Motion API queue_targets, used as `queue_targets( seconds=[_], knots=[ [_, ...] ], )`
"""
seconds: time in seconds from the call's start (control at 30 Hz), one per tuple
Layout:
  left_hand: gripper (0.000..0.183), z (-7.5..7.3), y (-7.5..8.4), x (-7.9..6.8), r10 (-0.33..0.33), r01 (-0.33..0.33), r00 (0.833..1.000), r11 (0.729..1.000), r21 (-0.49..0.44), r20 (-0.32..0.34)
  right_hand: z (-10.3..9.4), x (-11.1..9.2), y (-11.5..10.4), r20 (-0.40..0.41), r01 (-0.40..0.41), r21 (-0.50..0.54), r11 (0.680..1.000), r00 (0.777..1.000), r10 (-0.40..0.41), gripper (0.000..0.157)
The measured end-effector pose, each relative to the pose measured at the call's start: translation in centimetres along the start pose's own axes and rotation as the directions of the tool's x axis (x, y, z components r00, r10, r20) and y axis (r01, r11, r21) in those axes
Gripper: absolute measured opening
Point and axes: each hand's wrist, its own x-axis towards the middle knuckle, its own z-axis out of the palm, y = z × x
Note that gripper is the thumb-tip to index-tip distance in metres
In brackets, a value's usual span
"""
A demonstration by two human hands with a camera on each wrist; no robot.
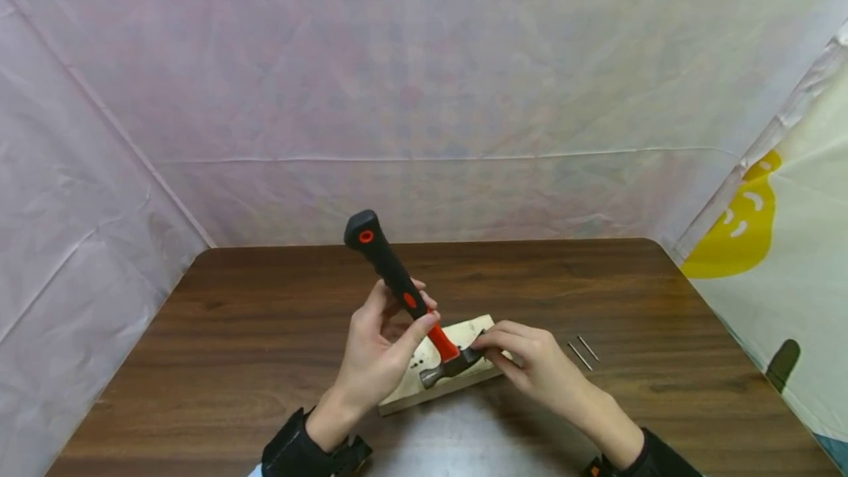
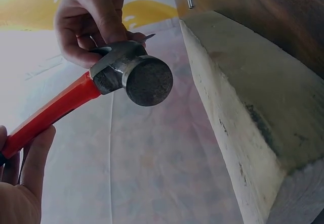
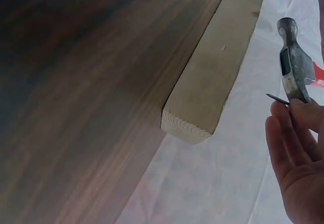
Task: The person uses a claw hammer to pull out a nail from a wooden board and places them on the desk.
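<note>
My left hand grips a claw hammer by its handle, near where the black grip meets the red neck. The handle points up and away, and the steel head hangs low, above a pale wooden block. At the claw end, my right hand pinches a nail between thumb and fingers. The nail's pointed tip sticks out past the fingertips, and its other end is hidden by them and the claw. These fingers also touch the claw.
Two loose nails lie on the brown wooden table, to the right of my right hand. Several dark holes or marks show on the block's top face. Pale cloth hangs behind the table and at its sides.
</note>
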Motion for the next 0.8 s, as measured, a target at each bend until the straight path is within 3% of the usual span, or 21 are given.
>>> queue_targets(
  seconds=[0.5, 0.8],
  knots=[
    [0.038, 0.0, 0.2, 0.0, -0.024, 0.022, 0.999, 0.999, 0.042, 0.025, -1.1, -0.2, 0.0, -0.041, -0.061, -0.044, 0.997, 0.997, 0.059, 0.036],
    [0.039, -0.2, 0.1, -0.3, -0.01, 0.008, 0.999, 0.998, 0.06, 0.034, -2.5, -1.4, 0.2, 0.013, -0.163, -0.106, 0.981, 0.986, 0.166, 0.044]
  ],
)
